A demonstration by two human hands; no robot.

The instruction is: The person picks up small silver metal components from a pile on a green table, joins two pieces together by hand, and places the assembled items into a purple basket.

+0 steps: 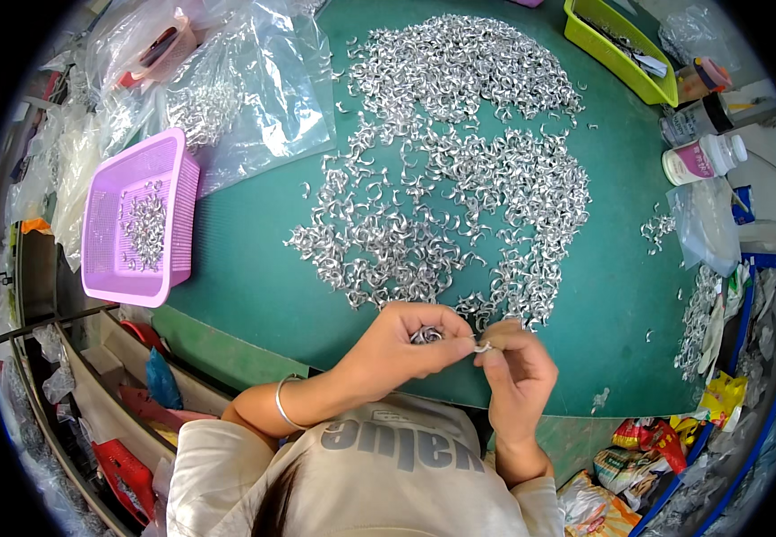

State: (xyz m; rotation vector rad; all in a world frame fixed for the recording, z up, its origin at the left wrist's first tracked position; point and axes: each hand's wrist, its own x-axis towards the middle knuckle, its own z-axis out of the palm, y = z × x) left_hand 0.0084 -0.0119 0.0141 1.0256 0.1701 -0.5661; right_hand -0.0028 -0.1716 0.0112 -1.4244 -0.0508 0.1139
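Green work mat [254,286] mostly covered by a big unsorted heap of small silver clips [460,179], few lying in the pink basket [142,219]; left hand [401,345] cups several clips, right hand [518,371] pinches one.

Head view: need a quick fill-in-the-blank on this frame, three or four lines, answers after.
1. The loose metal clips lie spread on a ____ mat.
2. The pink mesh basket sits to the person's ____.
3. The left hand cups a small bunch of clips; the wrist behind it wears a ____.
4. The right hand pinches one clip between its ____.

Missing words: green; left; bangle; fingertips
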